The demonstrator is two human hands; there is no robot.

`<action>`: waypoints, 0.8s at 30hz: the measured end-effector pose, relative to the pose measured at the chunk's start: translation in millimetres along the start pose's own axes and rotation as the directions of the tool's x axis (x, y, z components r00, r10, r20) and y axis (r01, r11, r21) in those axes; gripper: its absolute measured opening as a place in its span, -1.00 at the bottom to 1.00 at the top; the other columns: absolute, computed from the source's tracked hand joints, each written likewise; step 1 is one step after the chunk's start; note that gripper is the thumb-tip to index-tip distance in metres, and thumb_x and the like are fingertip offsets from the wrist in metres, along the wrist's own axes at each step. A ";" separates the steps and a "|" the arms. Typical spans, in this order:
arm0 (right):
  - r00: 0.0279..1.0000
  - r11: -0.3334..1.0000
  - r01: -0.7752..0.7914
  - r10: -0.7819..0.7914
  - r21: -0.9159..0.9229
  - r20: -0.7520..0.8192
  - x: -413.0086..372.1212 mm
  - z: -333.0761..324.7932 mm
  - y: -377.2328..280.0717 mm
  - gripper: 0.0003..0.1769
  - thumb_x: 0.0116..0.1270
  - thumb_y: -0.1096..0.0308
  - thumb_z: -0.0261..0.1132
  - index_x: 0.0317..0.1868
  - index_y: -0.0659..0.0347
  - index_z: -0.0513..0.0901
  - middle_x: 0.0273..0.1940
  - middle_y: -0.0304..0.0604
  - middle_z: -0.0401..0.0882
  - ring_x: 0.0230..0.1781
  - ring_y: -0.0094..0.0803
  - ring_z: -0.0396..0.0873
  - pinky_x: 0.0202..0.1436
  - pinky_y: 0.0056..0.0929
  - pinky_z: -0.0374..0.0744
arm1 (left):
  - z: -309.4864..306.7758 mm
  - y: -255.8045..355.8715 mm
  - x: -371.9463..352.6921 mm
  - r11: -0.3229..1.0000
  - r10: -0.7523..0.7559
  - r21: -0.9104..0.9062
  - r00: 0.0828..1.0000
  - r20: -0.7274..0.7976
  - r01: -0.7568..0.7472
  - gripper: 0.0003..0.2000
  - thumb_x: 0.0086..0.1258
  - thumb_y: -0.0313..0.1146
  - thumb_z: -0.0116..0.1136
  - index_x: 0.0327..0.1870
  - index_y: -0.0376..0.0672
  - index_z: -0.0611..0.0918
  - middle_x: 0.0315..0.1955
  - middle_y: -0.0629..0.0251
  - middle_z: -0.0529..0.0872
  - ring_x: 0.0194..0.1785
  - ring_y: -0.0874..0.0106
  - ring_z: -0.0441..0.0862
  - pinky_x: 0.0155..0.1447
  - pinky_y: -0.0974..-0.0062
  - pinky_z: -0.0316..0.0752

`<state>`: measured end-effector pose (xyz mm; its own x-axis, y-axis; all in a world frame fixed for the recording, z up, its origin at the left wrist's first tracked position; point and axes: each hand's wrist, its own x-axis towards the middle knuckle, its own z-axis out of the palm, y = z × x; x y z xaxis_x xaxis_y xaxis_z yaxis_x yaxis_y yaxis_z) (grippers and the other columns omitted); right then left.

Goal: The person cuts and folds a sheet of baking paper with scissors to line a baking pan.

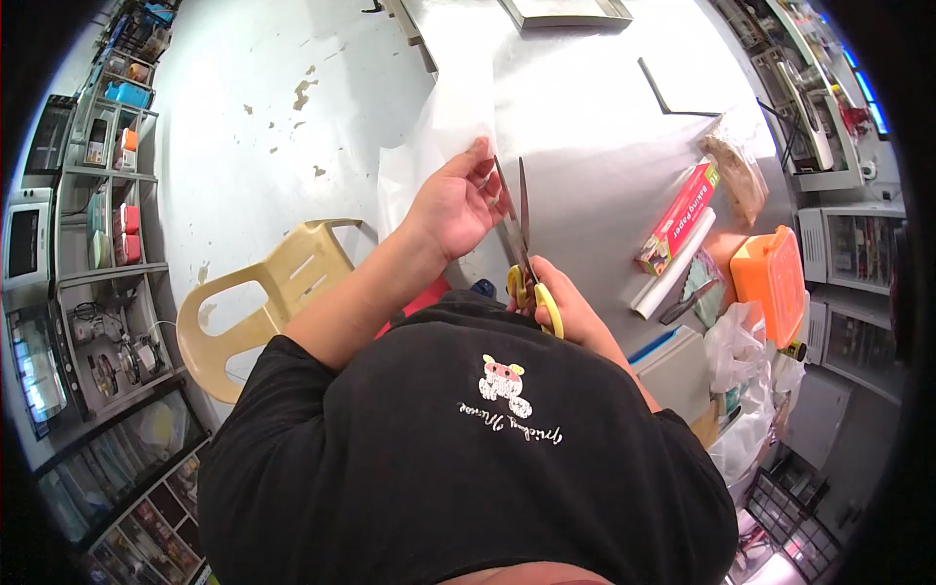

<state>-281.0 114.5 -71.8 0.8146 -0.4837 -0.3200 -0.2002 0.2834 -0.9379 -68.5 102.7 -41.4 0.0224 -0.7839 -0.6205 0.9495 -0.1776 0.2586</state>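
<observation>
My right hand [570, 307] is closed around the yellow handles of a pair of scissors [524, 219]. The scissor blades are parted and point away from me. Beside the left blade, my left hand [458, 205] has its palm turned up and its fingers curled at the edge of a thin white paper sheet [429, 146]. That sheet lies along the left side of the metal table [575, 127] and hangs over its edge. Glare makes its far outline hard to follow.
To the right lie a red baking paper box [680, 216], a white roll [673, 265], a plastic-wrapped packet [736, 175] and an orange container [770, 285]. A black angled strip [673, 105] and a metal frame [570, 19] are farther back. A beige chair [263, 302] stands at left.
</observation>
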 end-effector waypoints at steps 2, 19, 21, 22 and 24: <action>1.000 1.000 0.003 -0.003 -0.015 0.005 3.3 -1.3 0.7 -0.06 -0.10 -0.46 0.30 -0.11 0.31 0.35 -0.29 -0.14 0.49 -0.25 -0.41 0.57 -0.16 -0.44 0.52 | -3.8 0.6 2.4 1.000 -0.009 0.007 1.000 0.021 0.009 -0.83 0.32 -0.18 0.20 -0.35 -0.05 0.58 -0.44 0.48 0.58 -0.30 0.50 0.49 -0.10 0.41 0.42; 1.000 0.938 -0.006 0.005 0.347 0.004 16.0 18.1 -18.1 0.10 -0.19 -0.53 0.29 0.08 0.30 0.32 -0.15 -0.14 0.44 -0.17 -0.39 0.59 -0.12 -0.48 0.56 | -5.0 -6.8 16.4 0.998 -0.041 -0.039 0.979 0.198 0.050 -0.86 0.34 -0.18 0.19 -0.30 -0.01 0.62 -0.44 0.49 0.62 -0.26 0.51 0.56 -0.05 0.34 0.43; 1.000 0.931 -0.006 0.012 0.365 -0.014 17.4 20.1 -19.6 0.12 -0.21 -0.55 0.28 0.08 0.30 0.32 -0.15 -0.15 0.44 -0.18 -0.41 0.59 -0.12 -0.49 0.56 | -6.9 -7.0 20.5 0.998 -0.039 -0.048 0.973 0.225 0.051 -0.86 0.33 -0.18 0.20 -0.31 -0.01 0.62 -0.45 0.49 0.62 -0.28 0.51 0.56 -0.05 0.35 0.43; 1.000 0.931 -0.008 0.014 0.366 -0.013 17.9 20.0 -20.4 0.12 -0.21 -0.55 0.28 0.08 0.30 0.32 -0.15 -0.15 0.44 -0.18 -0.41 0.59 -0.12 -0.49 0.56 | -6.8 -7.5 22.1 0.997 -0.025 -0.060 0.972 0.233 0.040 -0.86 0.32 -0.17 0.21 -0.32 -0.01 0.62 -0.46 0.49 0.62 -0.28 0.52 0.56 -0.05 0.35 0.44; 0.998 0.930 -0.034 0.049 0.366 -0.032 18.4 19.4 -21.2 0.12 -0.22 -0.55 0.28 0.08 0.29 0.32 -0.15 -0.16 0.45 -0.20 -0.41 0.60 -0.14 -0.51 0.56 | -7.3 -9.6 26.0 0.997 -0.013 -0.072 0.971 0.237 0.031 -0.85 0.31 -0.17 0.22 -0.33 0.00 0.62 -0.48 0.49 0.61 -0.28 0.52 0.56 -0.05 0.36 0.44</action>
<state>-251.2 115.6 -55.2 0.7859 -0.4958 -0.3697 -0.0144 0.5829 -0.8124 -74.8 88.4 -65.4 -0.0650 -0.9004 -0.4303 0.9698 -0.1585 0.1853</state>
